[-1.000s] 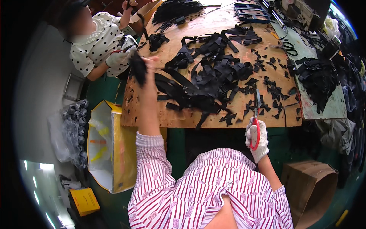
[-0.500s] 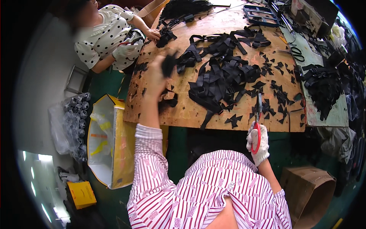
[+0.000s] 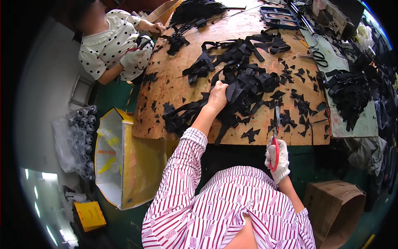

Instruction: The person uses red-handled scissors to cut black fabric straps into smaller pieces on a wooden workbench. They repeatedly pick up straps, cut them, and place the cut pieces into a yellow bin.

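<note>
My bare left hand (image 3: 217, 96) is at the near left side of a tangled pile of black webbing straps (image 3: 259, 81), its fingers closed on a black strap (image 3: 234, 92). Loose straps (image 3: 176, 118) stretch from beside that hand toward the table's near left edge. My right hand (image 3: 282, 161), in a white knit glove, grips scissors (image 3: 277, 120) with red handles at the near edge. Their blades point away from me over the table. Small pointed black scraps (image 3: 251, 134) lie around the blades and right of the pile.
Across the wooden table (image 3: 166, 70), a co-worker in a dotted top (image 3: 114, 45) stands at the left, one gloved hand holding red-handled scissors. A blue tray (image 3: 280, 18) sits at the back. A yellow-edged bin (image 3: 128, 162) and a cardboard box (image 3: 331, 211) flank me.
My left hand has moved right from the table's left side, where it held a dark bundle, to the strap pile. More straps now lie near the left edge. The co-worker's bare hand has drawn back.
</note>
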